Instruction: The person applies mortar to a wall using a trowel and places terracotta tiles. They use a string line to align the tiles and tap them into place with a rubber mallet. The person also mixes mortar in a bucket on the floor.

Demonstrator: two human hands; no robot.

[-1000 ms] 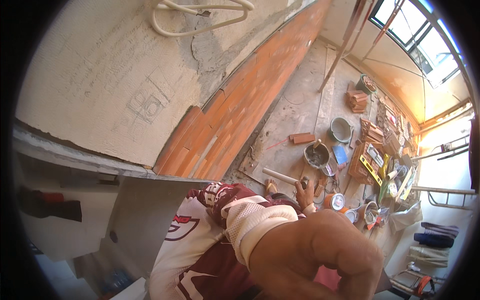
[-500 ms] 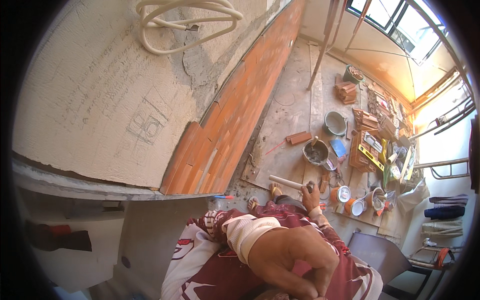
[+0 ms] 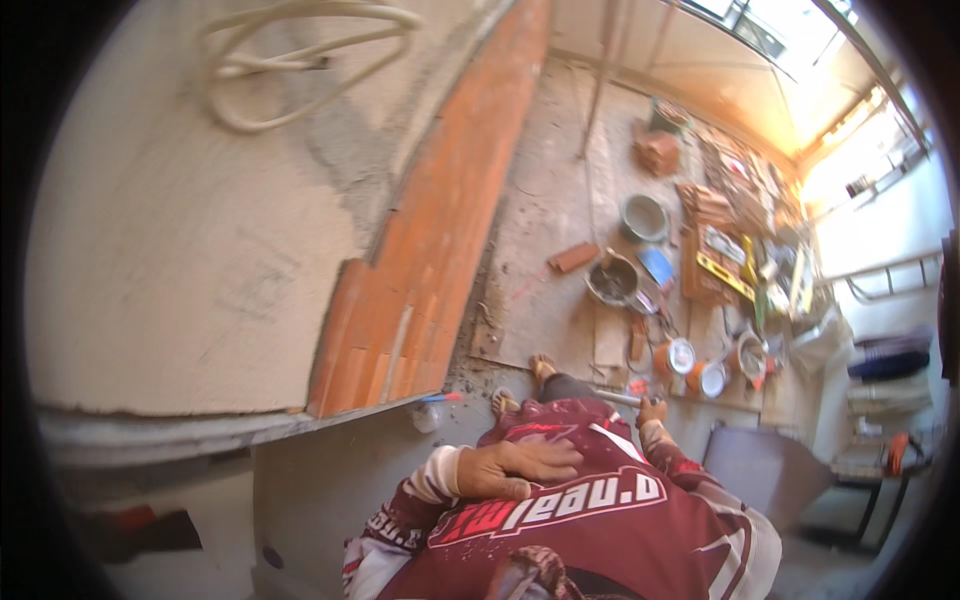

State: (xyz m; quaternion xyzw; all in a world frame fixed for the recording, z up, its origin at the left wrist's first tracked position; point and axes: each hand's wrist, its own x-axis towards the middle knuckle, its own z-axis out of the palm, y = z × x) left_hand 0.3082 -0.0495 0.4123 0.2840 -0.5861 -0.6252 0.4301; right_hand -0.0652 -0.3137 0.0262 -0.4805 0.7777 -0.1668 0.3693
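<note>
My left hand lies on the front of my maroon and white shirt, its fingers stretched out and holding nothing. Out to the right, my right hand is closed round a pale rod. The rod points left across the top of my leg, and what kind of tool it is does not show clearly. To the left stands a wall partly faced with narrow orange-brown brick tiles, apart from both hands.
Beyond my feet are a mortar bucket, an emptier-looking bucket, loose tiles and a yellow spirit level. Orange-and-white pails stand nearer. A grey chair is at right. A coiled cream hose hangs on the wall.
My left hand has come down from close below the camera to lie on my shirt. My right hand has drawn nearer, with the rod swung more level. The view has shifted.
</note>
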